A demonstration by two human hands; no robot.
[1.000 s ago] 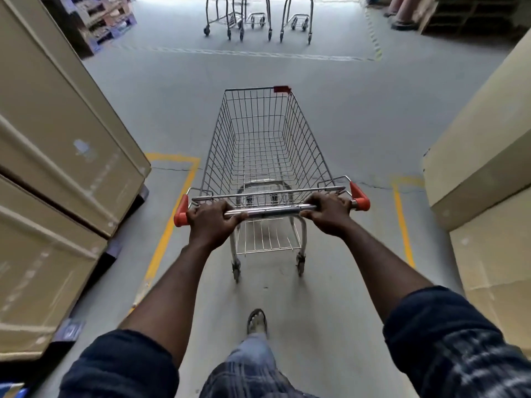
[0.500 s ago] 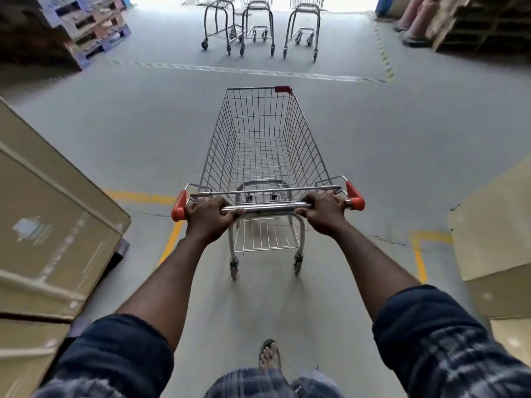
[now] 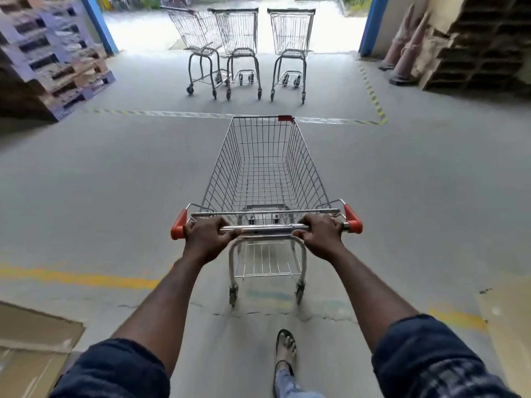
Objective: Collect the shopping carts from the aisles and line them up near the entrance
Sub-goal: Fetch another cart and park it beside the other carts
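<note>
The grey concrete floor (image 3: 115, 182) stretches ahead of me to the entrance (image 3: 333, 33) — daylight pours in there between a left blue post (image 3: 99, 24) and a right blue post (image 3: 370, 24). A striped tape line (image 3: 178, 113) crosses the floor short of it, and a worn yellow line (image 3: 86, 278) runs nearer, on my left. Bluish stacked pallets (image 3: 51, 53) stand far left; brown pallets (image 3: 482, 47) and two pale cones (image 3: 408, 47) far right. Flat cardboard (image 3: 31, 349) lies beside me — low on my left.

dark navy plaid sleeves (image 3: 436, 360) rolled above bare forearms, faded blue jeans (image 3: 287, 383), and a dark open-toed sandal (image 3: 284, 349).
</note>
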